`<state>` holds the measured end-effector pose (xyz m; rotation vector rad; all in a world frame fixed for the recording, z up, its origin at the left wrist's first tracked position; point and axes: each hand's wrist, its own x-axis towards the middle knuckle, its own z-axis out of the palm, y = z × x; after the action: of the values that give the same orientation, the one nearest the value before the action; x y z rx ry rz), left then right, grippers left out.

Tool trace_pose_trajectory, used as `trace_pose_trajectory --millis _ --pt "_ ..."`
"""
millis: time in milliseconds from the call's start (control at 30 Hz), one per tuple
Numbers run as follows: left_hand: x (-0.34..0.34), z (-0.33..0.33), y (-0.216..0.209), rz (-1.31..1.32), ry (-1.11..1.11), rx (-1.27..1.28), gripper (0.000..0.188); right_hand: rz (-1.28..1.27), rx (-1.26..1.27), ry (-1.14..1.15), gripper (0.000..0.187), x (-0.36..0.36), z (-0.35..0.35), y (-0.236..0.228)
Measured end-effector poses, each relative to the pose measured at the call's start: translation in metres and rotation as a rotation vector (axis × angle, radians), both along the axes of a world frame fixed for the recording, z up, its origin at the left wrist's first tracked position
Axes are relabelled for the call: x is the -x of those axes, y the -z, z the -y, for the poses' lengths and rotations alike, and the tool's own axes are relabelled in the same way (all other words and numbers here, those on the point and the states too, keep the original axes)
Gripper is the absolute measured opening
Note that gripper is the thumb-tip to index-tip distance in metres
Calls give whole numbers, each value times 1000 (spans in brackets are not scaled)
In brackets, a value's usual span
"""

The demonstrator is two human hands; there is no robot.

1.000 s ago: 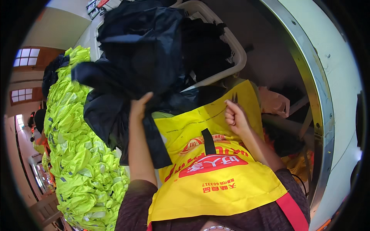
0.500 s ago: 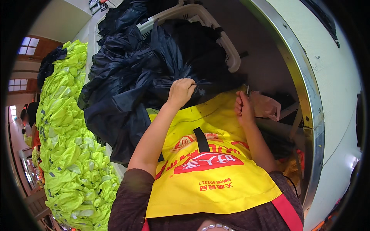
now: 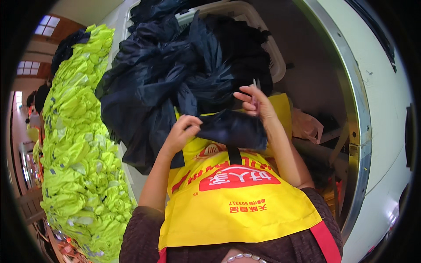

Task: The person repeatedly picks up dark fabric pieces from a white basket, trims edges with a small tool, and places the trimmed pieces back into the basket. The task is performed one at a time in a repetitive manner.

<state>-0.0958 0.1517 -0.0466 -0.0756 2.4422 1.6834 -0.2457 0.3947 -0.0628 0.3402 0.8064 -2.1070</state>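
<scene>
A dark navy garment [image 3: 230,128] of thin, slightly shiny cloth stretches over my lap. My left hand [image 3: 181,133] is closed, pinching the near left edge of this cloth. My right hand [image 3: 264,106] is raised at the cloth's right side, closed around a small pair of thread snips [image 3: 255,83]. The metal tips of the snips point up and away, while most of the handle lies hidden in my fingers. Beyond both hands a large heap of the same navy cloth [image 3: 153,83] spills towards me.
A white plastic basket [image 3: 279,72] stands behind the navy heap. Along the left lies a long pile of bright yellow-green garments [image 3: 83,166]. A metal-edged white table [image 3: 357,109] curves down the right. Below it hangs a pale pink bag [image 3: 307,127]. I wear a yellow apron [image 3: 245,223].
My left hand has moved nearer to me, drawing a piece of navy cloth over the apron. My right hand has risen and shifted left, bringing the snips into clearer sight.
</scene>
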Motion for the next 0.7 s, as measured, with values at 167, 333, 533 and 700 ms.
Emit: trace_pose_trajectory --millis 167,333,533,700 --pt "-28 -55 -13 -120 395 357 32 -4 -35 -4 14 -43 17 9" --pt "-40 -59 -5 -254 -175 -70 6 -377 -407 43 18 -42 -27 11" --pt "-35 -37 -17 -431 -603 -573 9 -273 -373 63 30 -60 -58 -51" --pt "-39 -47 -30 -618 -505 -610 12 -341 -369 115 20 -73 -34 -64"
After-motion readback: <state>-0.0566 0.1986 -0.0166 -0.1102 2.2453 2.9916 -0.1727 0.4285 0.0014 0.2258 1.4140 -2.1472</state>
